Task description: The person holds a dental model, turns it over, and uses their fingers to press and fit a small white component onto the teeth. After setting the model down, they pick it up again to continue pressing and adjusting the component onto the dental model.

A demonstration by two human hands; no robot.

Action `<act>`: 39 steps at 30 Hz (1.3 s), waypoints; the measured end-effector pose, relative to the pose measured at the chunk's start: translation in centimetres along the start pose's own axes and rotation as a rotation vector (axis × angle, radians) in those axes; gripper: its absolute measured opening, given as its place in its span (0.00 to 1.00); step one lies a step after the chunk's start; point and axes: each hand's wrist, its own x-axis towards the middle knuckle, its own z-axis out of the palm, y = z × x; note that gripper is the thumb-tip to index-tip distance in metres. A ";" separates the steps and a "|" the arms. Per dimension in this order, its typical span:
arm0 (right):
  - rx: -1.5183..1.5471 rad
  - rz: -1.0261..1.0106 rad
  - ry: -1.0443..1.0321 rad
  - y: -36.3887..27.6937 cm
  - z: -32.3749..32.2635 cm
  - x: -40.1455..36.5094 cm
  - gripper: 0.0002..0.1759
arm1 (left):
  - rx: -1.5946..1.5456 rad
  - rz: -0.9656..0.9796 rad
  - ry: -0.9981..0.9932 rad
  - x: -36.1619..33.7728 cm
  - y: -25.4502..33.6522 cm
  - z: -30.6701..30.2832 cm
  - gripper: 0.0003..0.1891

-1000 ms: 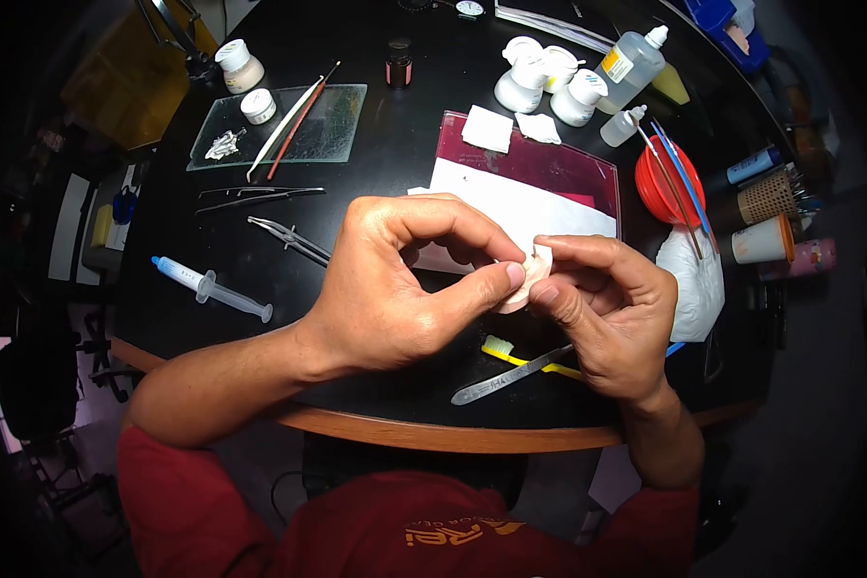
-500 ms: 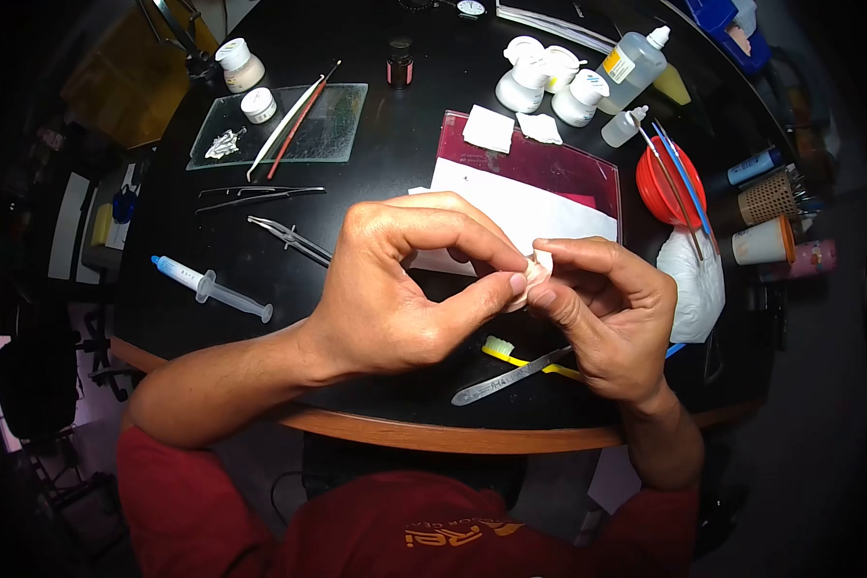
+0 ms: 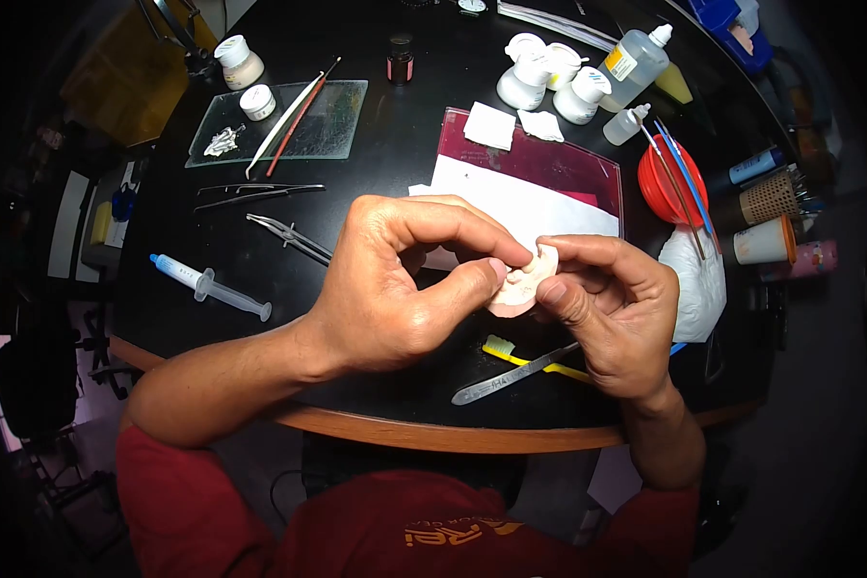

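Note:
Between my two hands is a small pale pink dental plaster model (image 3: 516,293), with tooth shapes on its upper face. My right hand (image 3: 612,303) grips its right side between thumb and fingers. My left hand (image 3: 405,279) is closed on the model's left and upper side, thumb and index fingertips pressed to it; part of the model is hidden behind them. Below the hands lie a yellow toothbrush (image 3: 499,348) and a metal scalpel handle (image 3: 496,383), crossing each other. Behind the model, white paper (image 3: 549,212) covers part of a dark red glass plate (image 3: 588,173).
At left lie a syringe (image 3: 212,292), tweezers (image 3: 260,196) and a clamp-like tool (image 3: 289,236). A glass slab (image 3: 332,125) bears a jar and two thin instruments. White jars (image 3: 522,87), a clear bottle (image 3: 633,69), a red bowl (image 3: 667,183) with brushes and crumpled tissue (image 3: 696,289) stand right.
The dental model has turned so its toothed face and lower edge now show below the fingers. My left thumb has shifted up and left along it.

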 end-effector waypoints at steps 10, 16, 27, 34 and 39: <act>0.041 0.074 0.008 0.0 -0.1 0.1 0.16 | 0.021 -0.029 -0.002 0.0 0.1 -0.1 0.10; 0.052 0.077 -0.008 -0.1 -0.1 0.2 0.15 | 0.031 -0.034 -0.006 0.0 0.2 -0.1 0.10; 0.062 0.078 -0.038 0.2 -0.4 0.2 0.17 | 0.037 0.028 0.004 0.0 -0.1 0.1 0.07; 0.027 0.019 -0.054 0.3 -0.3 0.2 0.16 | 0.024 0.012 0.023 0.0 0.0 0.4 0.05; 0.035 0.004 -0.051 0.3 -0.1 0.2 0.16 | 0.013 0.019 0.024 0.0 -0.2 0.4 0.04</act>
